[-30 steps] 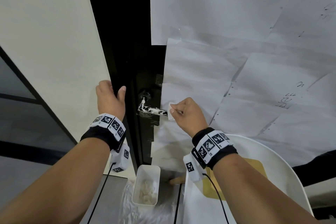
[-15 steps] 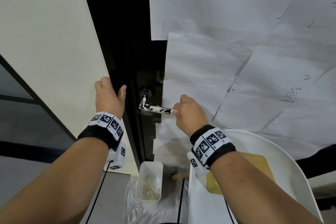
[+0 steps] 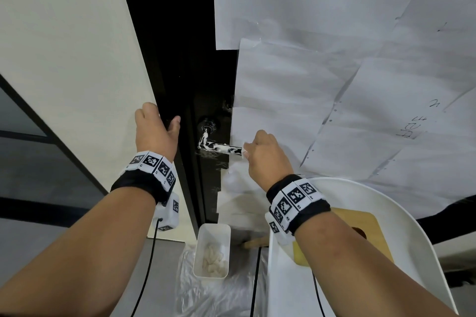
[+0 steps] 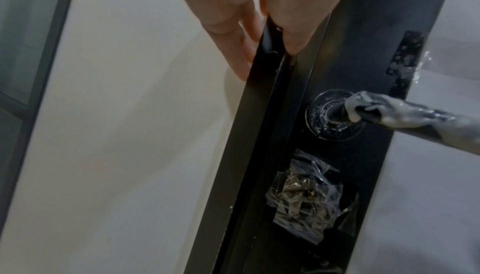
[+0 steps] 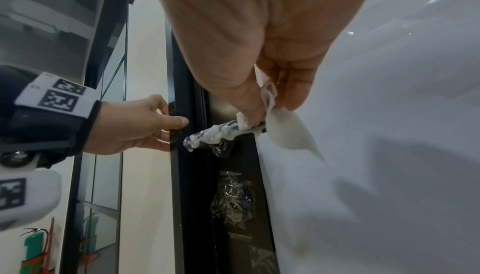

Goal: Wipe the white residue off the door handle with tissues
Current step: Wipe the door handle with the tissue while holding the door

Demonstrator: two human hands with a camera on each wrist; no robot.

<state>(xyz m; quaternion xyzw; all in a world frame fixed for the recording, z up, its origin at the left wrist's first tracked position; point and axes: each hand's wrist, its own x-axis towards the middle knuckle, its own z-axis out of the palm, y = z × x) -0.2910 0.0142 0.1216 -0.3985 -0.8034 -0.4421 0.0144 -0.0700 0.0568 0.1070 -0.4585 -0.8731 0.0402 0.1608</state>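
The black lever door handle (image 3: 219, 148) is smeared with white residue along its bar and round its rose (image 4: 330, 114). My right hand (image 3: 247, 152) pinches a white tissue (image 5: 285, 134) between thumb and fingers and presses it on the handle's free right end (image 5: 223, 132); a flap of tissue hangs below. My left hand (image 3: 162, 122) grips the dark door edge (image 4: 262, 77) left of the handle, with the fingers behind the edge and the thumb (image 5: 179, 122) in front.
White paper sheets (image 3: 322, 90) cover the door right of the handle. A plastic-wrapped lock (image 4: 303, 196) sits under the handle. Below stand a white tub (image 3: 199, 247) of used tissues on plastic film (image 3: 206, 293) and a white chair (image 3: 401, 213).
My right hand has moved left and closed the tissue over the handle's free end, then stayed there. The left hand keeps its hold on the door edge.
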